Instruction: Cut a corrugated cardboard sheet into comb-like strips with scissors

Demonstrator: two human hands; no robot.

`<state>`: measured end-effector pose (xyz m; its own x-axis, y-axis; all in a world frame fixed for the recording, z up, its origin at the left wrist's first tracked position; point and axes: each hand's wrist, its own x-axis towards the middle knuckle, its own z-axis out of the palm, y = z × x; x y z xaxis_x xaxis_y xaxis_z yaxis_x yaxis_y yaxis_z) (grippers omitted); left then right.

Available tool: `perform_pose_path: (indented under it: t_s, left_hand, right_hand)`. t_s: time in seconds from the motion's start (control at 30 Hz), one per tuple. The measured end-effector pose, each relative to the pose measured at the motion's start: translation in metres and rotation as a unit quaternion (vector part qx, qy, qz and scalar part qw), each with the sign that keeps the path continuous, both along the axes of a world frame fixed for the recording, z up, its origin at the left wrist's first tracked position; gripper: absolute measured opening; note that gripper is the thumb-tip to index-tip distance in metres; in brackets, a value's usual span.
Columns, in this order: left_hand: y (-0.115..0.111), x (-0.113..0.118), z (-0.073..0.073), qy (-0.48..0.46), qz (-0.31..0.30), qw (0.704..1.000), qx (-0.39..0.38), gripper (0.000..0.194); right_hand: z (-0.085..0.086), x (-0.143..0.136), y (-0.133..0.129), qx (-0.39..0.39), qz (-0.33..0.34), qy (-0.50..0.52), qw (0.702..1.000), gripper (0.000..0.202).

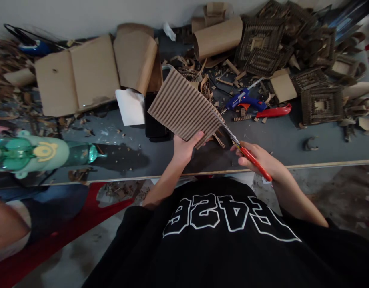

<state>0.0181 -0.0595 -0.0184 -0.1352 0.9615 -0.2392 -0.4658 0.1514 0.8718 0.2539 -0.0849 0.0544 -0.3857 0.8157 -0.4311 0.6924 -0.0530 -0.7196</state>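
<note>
A sheet of corrugated cardboard (184,106) is held up over the dark table by my left hand (186,150), whose thumb lies on top of its lower edge. My right hand (255,158) is closed around the red handle of a pair of scissors (253,160). The metal blades reach up and left to the right edge of the sheet. Below the sheet, a narrow corrugated strip (219,141) is visible near the blades. A black object (156,126) lies partly hidden under the sheet.
Behind are a blue glue gun (244,100), a red-handled tool (274,111), cardboard scraps and rolled cardboard (219,38). Stacked cardboard frames (322,106) fill the right. At left are a green bottle (43,152), flat cardboard (94,72) and a person's arm (9,226).
</note>
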Motion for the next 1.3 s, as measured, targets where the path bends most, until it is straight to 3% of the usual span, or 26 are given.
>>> perform_pose_path:
  t_s: [0.97, 1.3]
  left_hand:
    - [0.003, -0.002, -0.004, 0.015, -0.011, 1.000, -0.005, 0.059]
    - [0.004, -0.008, -0.005, 0.035, -0.035, 0.999, 0.000, 0.061]
  right_hand:
    - [-0.008, -0.004, -0.002, 0.023, -0.012, 0.021, 0.999, 0.101]
    - [-0.005, -0.016, 0.002, 0.052, -0.016, -0.074, 0.996, 0.086]
